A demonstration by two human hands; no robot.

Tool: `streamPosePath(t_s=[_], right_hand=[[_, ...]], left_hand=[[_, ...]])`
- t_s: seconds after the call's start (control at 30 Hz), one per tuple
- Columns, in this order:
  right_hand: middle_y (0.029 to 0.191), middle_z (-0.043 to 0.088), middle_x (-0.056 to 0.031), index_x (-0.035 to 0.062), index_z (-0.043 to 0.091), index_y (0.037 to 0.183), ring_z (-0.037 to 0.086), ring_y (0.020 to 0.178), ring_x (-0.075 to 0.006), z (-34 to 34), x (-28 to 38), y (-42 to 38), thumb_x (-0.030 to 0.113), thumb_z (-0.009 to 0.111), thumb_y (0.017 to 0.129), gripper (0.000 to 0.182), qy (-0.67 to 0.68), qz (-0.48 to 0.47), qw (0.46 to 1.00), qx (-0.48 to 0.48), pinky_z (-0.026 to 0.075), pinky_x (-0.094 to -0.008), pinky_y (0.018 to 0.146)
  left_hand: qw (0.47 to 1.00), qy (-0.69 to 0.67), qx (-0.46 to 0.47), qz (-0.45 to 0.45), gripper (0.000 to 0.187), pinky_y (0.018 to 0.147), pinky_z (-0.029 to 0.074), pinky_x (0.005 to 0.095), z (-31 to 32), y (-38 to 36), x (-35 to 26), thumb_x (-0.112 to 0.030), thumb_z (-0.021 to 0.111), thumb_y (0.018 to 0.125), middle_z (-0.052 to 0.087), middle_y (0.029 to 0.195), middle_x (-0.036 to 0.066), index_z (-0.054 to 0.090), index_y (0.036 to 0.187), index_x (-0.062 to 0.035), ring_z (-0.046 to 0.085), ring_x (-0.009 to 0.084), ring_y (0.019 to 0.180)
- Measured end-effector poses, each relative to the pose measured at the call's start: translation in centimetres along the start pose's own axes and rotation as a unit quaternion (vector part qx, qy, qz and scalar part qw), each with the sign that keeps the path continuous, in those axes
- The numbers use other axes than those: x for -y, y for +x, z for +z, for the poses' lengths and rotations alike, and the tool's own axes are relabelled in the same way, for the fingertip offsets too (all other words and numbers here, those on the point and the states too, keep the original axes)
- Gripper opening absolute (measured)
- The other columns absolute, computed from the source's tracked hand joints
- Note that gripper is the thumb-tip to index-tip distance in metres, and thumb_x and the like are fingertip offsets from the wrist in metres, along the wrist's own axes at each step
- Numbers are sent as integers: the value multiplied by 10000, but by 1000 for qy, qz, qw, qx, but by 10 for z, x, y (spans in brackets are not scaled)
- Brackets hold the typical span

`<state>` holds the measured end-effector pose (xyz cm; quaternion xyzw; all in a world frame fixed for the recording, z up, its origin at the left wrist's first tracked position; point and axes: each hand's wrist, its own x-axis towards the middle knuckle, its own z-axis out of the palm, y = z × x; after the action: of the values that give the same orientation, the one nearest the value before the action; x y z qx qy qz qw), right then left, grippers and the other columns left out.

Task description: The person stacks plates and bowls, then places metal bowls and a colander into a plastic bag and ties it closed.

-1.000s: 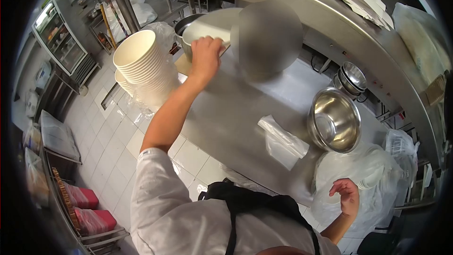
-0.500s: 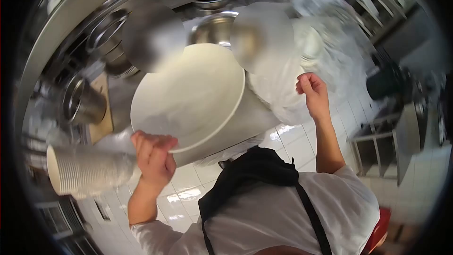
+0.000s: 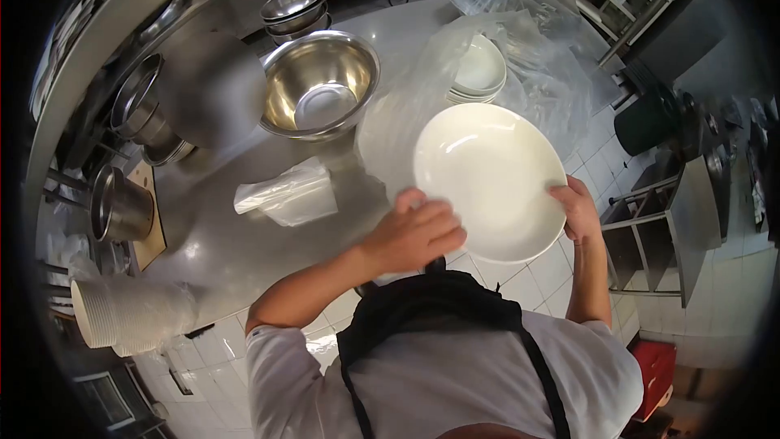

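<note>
- While the right hand (image 3: 578, 210) pinches its rim, thumb over the inner edge, a wide white dish (image 3: 491, 183) is held up right of centre in the frame.
- The left hand (image 3: 418, 232), fingers bent and slightly parted, is at the dish's lower left edge; whether it touches cannot be told.
- Gripped surely at only one side, the dish could tip or slip toward the tiled floor (image 3: 520, 289) should the pinch loosen.
- Smaller white dishes (image 3: 479, 69), stacked amid clear plastic (image 3: 552, 97) at upper right, risk a chip from a careless swing.
</note>
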<state>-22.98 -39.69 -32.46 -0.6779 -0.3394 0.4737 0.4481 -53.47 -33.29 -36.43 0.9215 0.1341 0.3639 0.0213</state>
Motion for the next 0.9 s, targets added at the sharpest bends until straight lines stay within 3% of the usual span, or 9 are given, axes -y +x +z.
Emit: streamPosePath(t_s=[0.07, 0.13, 0.2, 0.27, 0.37, 0.47, 0.77, 0.87, 0.9], right_hand=[[827, 642, -80, -79, 620, 1047, 572, 650, -128, -34, -27, 20, 133, 517, 815, 330, 41, -9, 999, -24, 439, -243, 539], [749, 612, -71, -75, 615, 990, 536, 578, -120, -50, -29, 31, 120, 500, 807, 291, -19, -18, 999, -45, 401, -250, 472], [688, 585, -68, -72, 607, 944, 508, 520, -118, -59, -39, 45, 112, 488, 803, 261, -45, -28, 997, -49, 375, -258, 424], [644, 563, -69, -68, 597, 908, 487, 478, -122, -61, -53, 73, 111, 480, 804, 238, -46, -42, 997, -35, 359, -265, 396], [627, 554, -73, -65, 592, 881, 475, 452, -126, -41, -49, 93, 117, 475, 815, 227, -16, -30, 999, 0, 360, -264, 392], [614, 550, -73, -62, 584, 859, 471, 436, -131, -20, -54, 122, 121, 474, 819, 218, -31, -52, 996, 60, 361, -264, 388], [612, 544, -72, -48, 573, 834, 476, 439, -139, 58, -87, 180, 101, 471, 827, 181, -13, -72, 988, 137, 356, -287, 378], [621, 544, -65, -44, 579, 857, 471, 442, -137, 70, -102, 192, 110, 480, 836, 184, -19, -96, 986, 138, 359, -291, 381], [620, 543, -63, -43, 580, 863, 469, 440, -136, 75, -107, 196, 114, 481, 839, 187, -22, -107, 984, 141, 359, -292, 381]], left_hand=[[988, 68, -55, -124, 444, 919, 354, 369, 21, 17, 6, -217, 715, 738, 607, 984, 46, 570, 1145, -115, 556, 224, 994], [935, 179, -68, -297, 621, 910, 383, 395, 37, 24, 13, -216, 752, 722, 620, 1021, 102, 490, 1274, -109, 576, 281, 1011], [871, 167, -56, -459, 724, 870, 427, 421, 58, 11, 31, -191, 757, 724, 624, 1028, 155, 408, 1352, -103, 600, 330, 973], [809, 7, -43, -586, 750, 812, 473, 443, 89, -16, 60, -148, 735, 742, 621, 1005, 198, 342, 1379, -97, 625, 367, 897], [799, -58, -144, -581, 632, 739, 507, 425, 93, -25, 68, -63, 670, 773, 624, 980, 214, 387, 1337, -77, 645, 361, 809], [781, -153, -228, -561, 561, 768, 507, 377, 89, -25, 68, -26, 634, 801, 617, 985, 201, 411, 1313, -81, 648, 313, 850], [770, -136, -266, -563, 576, 785, 505, 352, 91, -20, 35, -37, 621, 815, 599, 1079, 231, 399, 1338, -125, 636, 259, 877], [778, -98, -221, -580, 579, 726, 489, 272, 84, -5, 17, 26, 590, 816, 567, 1082, 141, 383, 1342, -103, 574, 184, 903], [775, -108, -221, -582, 590, 735, 496, 310, 87, -7, 15, -4, 608, 809, 579, 1074, 192, 384, 1343, -112, 601, 229, 877]])
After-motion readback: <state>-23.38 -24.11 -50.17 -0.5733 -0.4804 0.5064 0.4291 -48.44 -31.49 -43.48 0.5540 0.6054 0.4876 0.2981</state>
